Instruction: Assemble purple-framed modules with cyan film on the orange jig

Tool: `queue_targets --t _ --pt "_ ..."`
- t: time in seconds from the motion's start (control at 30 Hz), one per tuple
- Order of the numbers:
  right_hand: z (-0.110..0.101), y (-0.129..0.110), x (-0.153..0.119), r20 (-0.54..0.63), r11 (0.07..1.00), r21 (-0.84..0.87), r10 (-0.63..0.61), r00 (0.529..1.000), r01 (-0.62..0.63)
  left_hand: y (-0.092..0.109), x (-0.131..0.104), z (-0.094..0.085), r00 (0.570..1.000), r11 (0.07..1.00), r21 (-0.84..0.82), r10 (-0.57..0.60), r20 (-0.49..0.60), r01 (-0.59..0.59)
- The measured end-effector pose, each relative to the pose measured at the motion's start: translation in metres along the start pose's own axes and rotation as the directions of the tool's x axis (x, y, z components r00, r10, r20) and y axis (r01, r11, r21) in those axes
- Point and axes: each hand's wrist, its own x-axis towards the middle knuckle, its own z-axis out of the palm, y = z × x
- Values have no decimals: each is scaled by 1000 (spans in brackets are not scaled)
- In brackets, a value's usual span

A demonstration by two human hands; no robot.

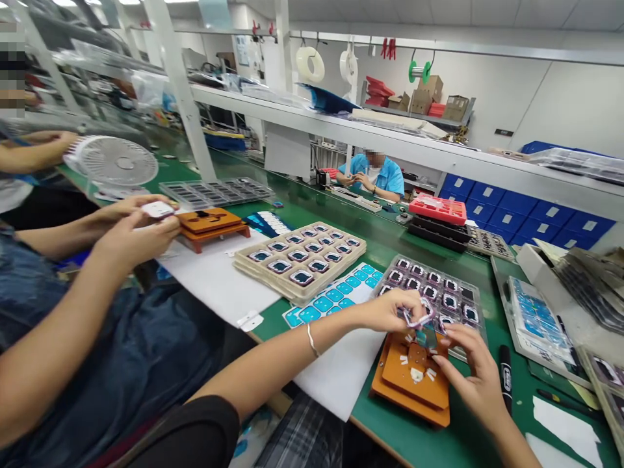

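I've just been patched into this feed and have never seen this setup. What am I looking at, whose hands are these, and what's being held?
There is no machine here: one camera sits on a person's head, looking forward and down at their own bare hands over a green bench. The left hand, with a bracelet on the wrist, pinches a small frame. The right hand meets it from below, fingers on a small dark part. Both work just above an orange jig.

Behind the jig lies a clear tray of similar frames, and further left a beige tray and a sheet of blue stickers. A black marker lies to the right.

The arms at far left belong to a co-worker holding a white piece over another orange jig.
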Motion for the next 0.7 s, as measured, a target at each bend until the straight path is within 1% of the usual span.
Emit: queue_targets --t 0.07,0.13,0.2,0.23,0.3,0.37,0.43,0.53,0.63,0.7 --pt "-2 -5 2 -22 998 3 -62 998 62 -2 9 18 996 994 -78 80 29 -77" --pt "-5 -10 5 21 992 1 -130 991 130 -6 10 28 991 982 -144 128 32 -122" --pt "-9 -14 8 84 984 7 -178 980 178 -10 4 33 991 972 -194 137 5 -134" --pt "-10 -15 10 109 982 6 -190 976 190 -12 0 33 991 969 -211 129 -25 -131" --pt "-10 -15 11 147 981 -10 -193 970 196 -12 -10 31 988 967 -228 89 -123 -115" --pt "-8 -14 11 196 980 -21 -191 962 199 -10 -16 26 971 968 -235 32 -236 -89" --pt "-5 -14 10 256 979 -20 -190 948 202 -7 -19 20 957 967 -250 -21 -288 -54" --pt "-2 -15 8 354 979 -27 -177 918 200 -4 -19 15 961 964 -264 -50 -273 -25" --pt "-3 -17 8 435 981 -52 -146 888 187 -3 -18 14 973 968 -250 -28 -230 -31" --pt "-3 -18 9 470 981 -64 -132 873 183 -4 -18 15 981 970 -239 -11 -192 -36"
